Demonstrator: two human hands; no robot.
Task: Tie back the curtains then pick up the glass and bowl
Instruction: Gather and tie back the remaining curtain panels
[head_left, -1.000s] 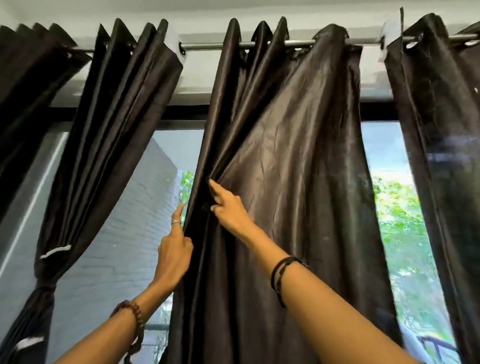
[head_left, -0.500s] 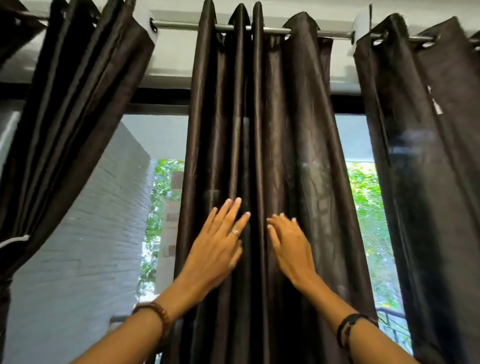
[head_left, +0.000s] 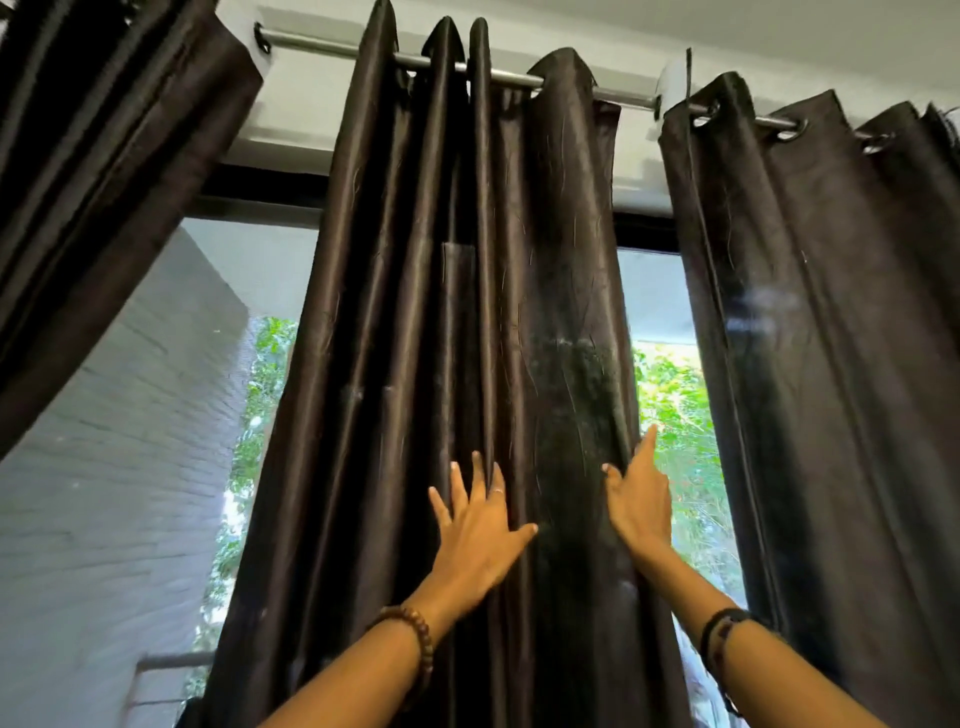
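Curtain (head_left: 467, 312) hangs mid-rod (head_left: 322, 44), untied. Our left hand (head_left: 475, 530) presses it flat with straight fingers, right hand (head_left: 641, 504) reaches round its right edge. Slick fabric could slide loose while we're bunching.

Left hand (head_left: 475, 535) splayed, right hand (head_left: 638, 501) pointing

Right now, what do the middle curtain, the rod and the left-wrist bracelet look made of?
Middle curtain: dark brown woven fabric with a satin-like sheen, judging by the long glossy highlights down its folds and fine creases; possibly polyester, cannot confirm. Curtain rod: looks like metal, brushed or polished silver, with a bright streak along its length. Bracelet: round brown beads, matte, probably wood.
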